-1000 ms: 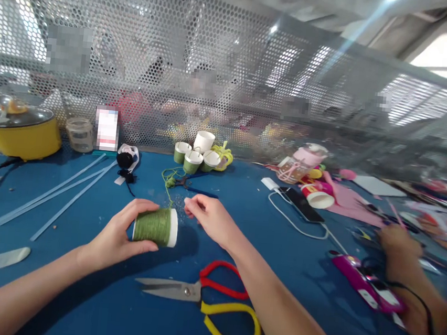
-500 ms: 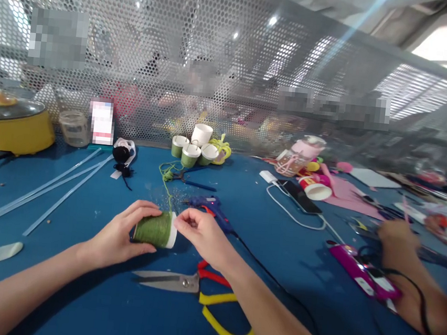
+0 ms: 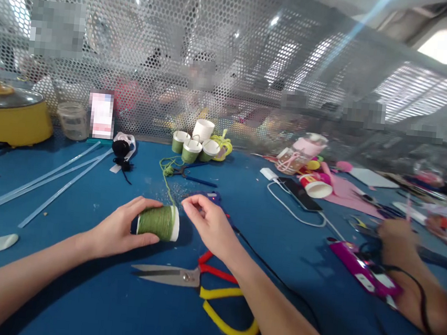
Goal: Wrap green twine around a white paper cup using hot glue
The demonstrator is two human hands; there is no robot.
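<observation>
My left hand (image 3: 124, 230) is wrapped around a paper cup (image 3: 156, 222) covered in wound green yarn, lying sideways with its white rim facing right. From the rim end, a loose strand of green yarn (image 3: 168, 182) runs up to a small tangle on the table. My right hand (image 3: 210, 223) is just right of the rim, apart from it, with thumb and fingertips pinched together; whatever they hold is too small to make out. Behind that hand lies a blue glue gun (image 3: 213, 197), partly hidden. Scissors (image 3: 186, 277) with red and yellow handles lie below, under my right forearm.
Small green-wrapped cups (image 3: 191, 153) stand at the back by the perforated screen, with dark pliers (image 3: 198, 180) before them. Clear sticks (image 3: 61, 186) and a yellow pot (image 3: 12, 121) are left. A phone (image 3: 300, 194), purple power strip (image 3: 360, 267) and another person's arm (image 3: 407, 269) are right.
My right hand has drawn a little up and right, leaving a gap to the cup's rim. The cup has tipped slightly in my left hand, which keeps its hold.
</observation>
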